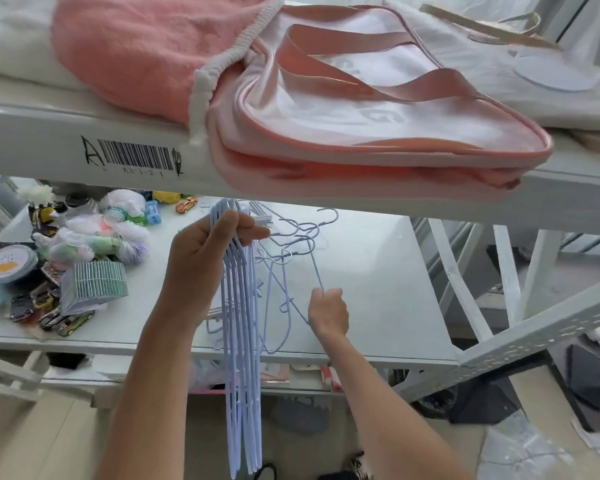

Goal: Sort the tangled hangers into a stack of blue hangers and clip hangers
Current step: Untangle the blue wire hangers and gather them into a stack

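In the head view, the left hand (pixel 201 258) grips a bunch of blue hangers (pixel 241 358) near their top, and they hang down past the front edge of the desk (pixel 378 271). The right hand (pixel 328 311) pinches the wire of 1 hanger in the tangled pile (pixel 291 258), which lies on the desk between the 2 hands. Clip hangers (pixel 260 213) show behind the left thumb. An upper shelf (pixel 32 140) with a barcode label (pixel 137 155) crosses above, hiding the desk's back; a pink bag (pixel 361 109) and pink towel (pixel 146 43) lie on it. Toy cars (pixel 59 317) and a striped box (pixel 96 282) crowd the desk's left side.
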